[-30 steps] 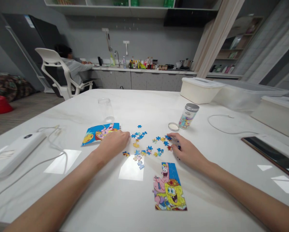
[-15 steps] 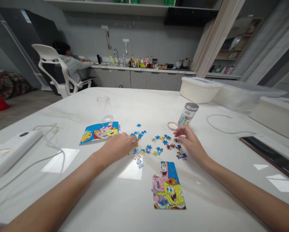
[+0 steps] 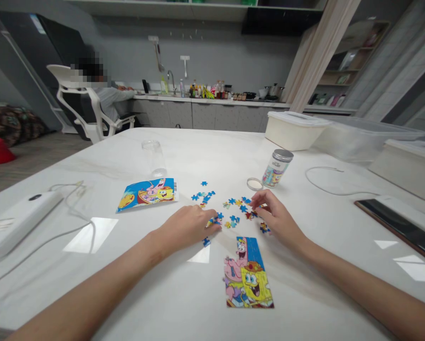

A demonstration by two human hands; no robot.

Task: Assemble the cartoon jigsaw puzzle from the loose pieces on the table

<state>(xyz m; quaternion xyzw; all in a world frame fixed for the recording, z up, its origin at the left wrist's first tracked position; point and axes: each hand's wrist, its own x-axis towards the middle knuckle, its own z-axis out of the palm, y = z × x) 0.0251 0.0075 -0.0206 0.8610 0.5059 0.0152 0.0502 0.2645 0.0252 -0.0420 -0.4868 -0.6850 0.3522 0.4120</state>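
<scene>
Loose jigsaw pieces (image 3: 234,220), mostly blue with some yellow and red, lie scattered across the middle of the white table. Over the left part of them is my left hand (image 3: 189,225), its thumb and index finger apart around a few pieces and covering others. My right hand (image 3: 276,213) hovers at the right edge of the scatter, fingers curved and apart, near dark red and blue pieces. Nothing shows held in either hand. Closer to me lies a partly joined puzzle (image 3: 248,274) with a pink and a yellow cartoon figure; its left edge is uneven.
A picture sheet (image 3: 146,194) lies left of the pieces, with a clear jar (image 3: 154,158) behind it. At the right stand a printed can (image 3: 278,168), a ring (image 3: 254,184) and lidded boxes (image 3: 294,130). A phone (image 3: 397,227) and cables lie farther out. Someone sits at the back left.
My left hand has moved right and slightly towards me, over other pieces. My right hand has shifted a little left.
</scene>
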